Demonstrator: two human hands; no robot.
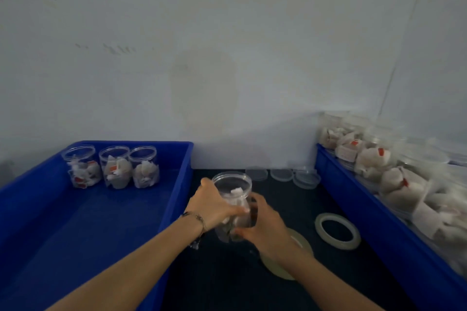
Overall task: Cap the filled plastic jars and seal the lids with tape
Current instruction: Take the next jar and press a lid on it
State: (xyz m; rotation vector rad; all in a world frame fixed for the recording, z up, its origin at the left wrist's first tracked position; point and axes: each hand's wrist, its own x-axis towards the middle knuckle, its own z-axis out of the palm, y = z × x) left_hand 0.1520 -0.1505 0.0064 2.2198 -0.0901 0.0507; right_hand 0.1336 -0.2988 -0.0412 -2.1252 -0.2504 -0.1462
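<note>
Both forearms come in from the bottom edge, bracelet [199, 219] on the left wrist. Left blue bin [75, 222] is the biggest item, holding three capped jars [115, 168] in a row at its far wall. Right blue bin [379, 219] is packed with more jars of white packets [394, 179]. Dark mat [290, 199] sits between the bins. On it, centre: the jar [233, 199] being worked, upright, clear lid on top, white packets inside. Left hand [214, 206] grips the jar's side, fingers wrapped round it. Right hand [265, 225] grips its lower right side. Tape roll [337, 231] lies flat right of the hands; a second roll [300, 242] lies partly under the right wrist. Loose lids [280, 174] sit along the mat's far edge.
</note>
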